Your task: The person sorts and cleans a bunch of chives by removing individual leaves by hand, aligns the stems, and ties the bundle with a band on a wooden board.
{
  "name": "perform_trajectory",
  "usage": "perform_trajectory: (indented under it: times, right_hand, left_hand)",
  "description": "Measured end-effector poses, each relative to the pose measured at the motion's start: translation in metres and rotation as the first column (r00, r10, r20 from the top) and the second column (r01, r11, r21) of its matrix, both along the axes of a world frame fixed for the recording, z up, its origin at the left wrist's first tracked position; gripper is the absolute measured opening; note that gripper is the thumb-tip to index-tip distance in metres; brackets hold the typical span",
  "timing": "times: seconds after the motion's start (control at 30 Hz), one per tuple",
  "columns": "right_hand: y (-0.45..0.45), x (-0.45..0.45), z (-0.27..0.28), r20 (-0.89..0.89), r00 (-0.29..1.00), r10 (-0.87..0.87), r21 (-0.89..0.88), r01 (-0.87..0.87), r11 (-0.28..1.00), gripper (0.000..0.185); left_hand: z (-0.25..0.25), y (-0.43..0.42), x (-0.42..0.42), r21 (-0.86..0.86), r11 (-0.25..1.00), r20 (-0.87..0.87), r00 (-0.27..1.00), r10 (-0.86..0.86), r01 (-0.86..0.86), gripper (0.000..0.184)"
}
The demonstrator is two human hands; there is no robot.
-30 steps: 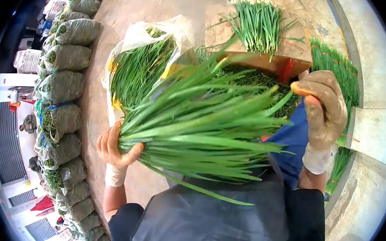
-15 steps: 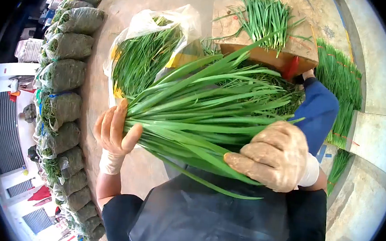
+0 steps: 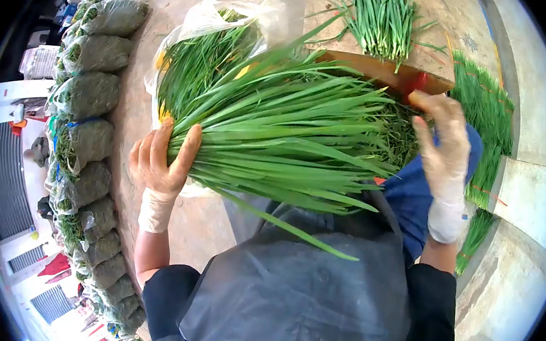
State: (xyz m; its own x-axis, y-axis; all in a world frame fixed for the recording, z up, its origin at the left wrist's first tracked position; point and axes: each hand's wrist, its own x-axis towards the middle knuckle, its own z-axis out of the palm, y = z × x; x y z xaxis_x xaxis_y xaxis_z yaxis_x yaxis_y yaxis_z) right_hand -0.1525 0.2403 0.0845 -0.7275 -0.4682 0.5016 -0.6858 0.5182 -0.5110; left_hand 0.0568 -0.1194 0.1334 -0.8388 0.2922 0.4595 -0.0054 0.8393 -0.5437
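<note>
"Green fills the middle; where is that bunch of long leaves [image 3: 281, 139]?"

"Off the floor, its gathered end clamped between the fingers and thumb of the left hand [image 3: 162, 156]. It fans out rightward, between the dark apron [image 3: 302, 293] and the near edge of the worktop [image 3: 441, 67]."

"And the right hand [image 3: 445, 135]?"

"Thumb and forefinger stand apart with nothing visible between them, just past the leaf tips and near the worktop's near right corner. A red piece [image 3: 418, 84] hangs on the near side there."

"What's on the worktop?"

"A smaller bunch of greens [image 3: 384, 26], pale ends toward the near edge. Below that edge spreads a heap of loose trimmings [image 3: 401, 134]."

"And the floor around?"

"Brown and smooth to the left, with an open white sack [image 3: 268, 8] full of greens. Off the worktop's right edge, greens tied with red bands [image 3: 482, 115] lie beside pale slabs [image 3: 531, 188]."

"Farther off?"

"Bulging sacks [image 3: 91, 94] line the left side; past them, a grey shutter [image 3: 6, 177], a white pillar [image 3: 12, 101] and red cloth [image 3: 55, 264]. Smaller things there blur."
</note>
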Motion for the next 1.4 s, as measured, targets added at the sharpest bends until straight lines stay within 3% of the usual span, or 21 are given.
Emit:
perform_trajectory:
  times: [0.03, 0.1, 0.17, 0.23, 0.3, 0.4, 0.47, 0.6, 0.7, 0.77, 0.83, 0.93, 0.97, 1.0, 1.07, 1.1, 1.17, 1.27, 1.4]
  right_hand:
    - [-0.003, 0.004, 0.016, 0.108, 0.994, -0.001, -0.167, 0.019, 0.986, 0.021]
    - [-0.010, 0.013, 0.048, 0.079, 0.997, 0.009, -0.136, 0.002, 0.991, 0.021]
    - [-0.025, 0.015, 0.058, -0.052, 0.979, 0.197, -0.085, -0.200, 0.976, 0.018]
    - [-0.053, 0.025, 0.065, 0.002, 0.929, 0.369, -0.093, -0.367, 0.926, 0.013]
    - [-0.087, 0.031, 0.060, -0.113, 0.859, 0.499, -0.017, -0.504, 0.863, 0.026]
    - [-0.109, 0.033, 0.054, -0.118, 0.852, 0.510, 0.048, -0.508, 0.860, 0.026]
    - [-0.116, 0.030, 0.052, -0.175, 0.847, 0.503, 0.203, -0.468, 0.860, 0.019]
    - [-0.127, 0.015, 0.046, -0.288, 0.831, 0.477, 0.134, -0.458, 0.879, 0.015]
    - [-0.136, 0.008, 0.041, -0.211, 0.873, 0.439, -0.100, -0.466, 0.879, 0.015]
    - [-0.123, -0.005, 0.044, -0.200, 0.917, 0.344, -0.181, -0.380, 0.907, 0.018]
    - [-0.091, -0.025, 0.043, 0.000, 0.936, 0.351, -0.319, -0.333, 0.888, 0.022]
    - [-0.030, -0.046, 0.001, 0.093, 0.953, 0.287, 0.067, -0.294, 0.953, 0.027]
    - [-0.021, -0.040, -0.013, 0.173, 0.967, 0.187, 0.140, -0.212, 0.967, 0.027]
    - [-0.016, -0.038, -0.014, 0.171, 0.966, 0.195, 0.128, -0.218, 0.968, 0.027]
    - [-0.008, -0.026, -0.013, 0.246, 0.961, 0.130, -0.028, -0.127, 0.992, 0.027]
    - [-0.008, -0.018, 0.000, 0.541, 0.829, 0.145, -0.230, -0.021, 0.973, 0.024]
    - [-0.014, -0.015, 0.005, 0.306, 0.929, 0.208, -0.319, -0.106, 0.942, 0.019]
    - [-0.036, -0.014, 0.015, -0.015, 0.948, 0.318, -0.143, -0.317, 0.938, 0.024]
    - [-0.067, -0.003, 0.009, -0.094, 0.908, 0.409, -0.003, -0.411, 0.912, 0.032]
  left_hand:
    - [0.001, 0.000, 0.000, -0.004, 1.000, 0.021, 1.000, 0.013, -0.013, 0.040]
    - [-0.001, 0.003, -0.006, -0.040, 0.999, -0.018, 1.000, -0.002, 0.001, 0.038]
    - [0.001, 0.009, -0.013, -0.042, 0.999, -0.029, 0.999, -0.035, 0.034, 0.038]
    - [0.004, 0.017, -0.019, -0.047, 0.998, -0.030, 0.998, -0.048, 0.046, 0.038]
    - [0.008, 0.027, -0.023, -0.048, 0.997, -0.031, 0.998, -0.053, 0.052, 0.038]
    - [0.013, 0.033, -0.027, -0.070, 0.993, 0.007, 0.996, -0.093, 0.093, 0.043]
    - [0.009, 0.026, -0.029, -0.072, 0.991, 0.009, 0.994, -0.108, 0.109, 0.045]
    - [0.000, 0.019, -0.032, 0.042, 0.992, 0.097, 0.988, -0.123, 0.119, 0.051]
    - [-0.007, 0.022, -0.035, 0.107, 0.994, 0.146, 0.988, -0.045, 0.030, 0.045]
    - [-0.017, 0.018, -0.035, 0.188, 0.982, 0.128, 0.992, 0.000, -0.024, 0.044]
    - [-0.024, 0.008, -0.030, 0.240, 0.971, 0.109, 0.994, -0.009, -0.018, 0.043]
    - [-0.034, -0.009, -0.010, 0.297, 0.947, 0.054, 0.992, 0.112, -0.124, 0.047]
    - [-0.036, -0.013, -0.004, 0.286, 0.949, 0.051, 0.991, 0.122, -0.132, 0.047]
    - [-0.037, -0.016, 0.001, 0.315, 0.940, 0.025, 0.991, 0.129, -0.130, 0.048]
    - [-0.040, -0.019, 0.008, 0.329, 0.939, -0.030, 0.993, 0.117, -0.100, 0.051]
    - [-0.042, -0.021, 0.012, 0.324, 0.941, -0.022, 0.993, 0.115, -0.102, 0.051]
    - [-0.043, -0.023, 0.016, 0.366, 0.927, -0.057, 0.992, 0.114, -0.086, 0.053]
    - [-0.038, -0.017, 0.013, 0.370, 0.927, -0.062, 0.995, 0.084, -0.055, 0.056]
    - [-0.038, -0.014, 0.016, 0.389, 0.919, -0.066, 0.993, 0.096, -0.063, 0.058]
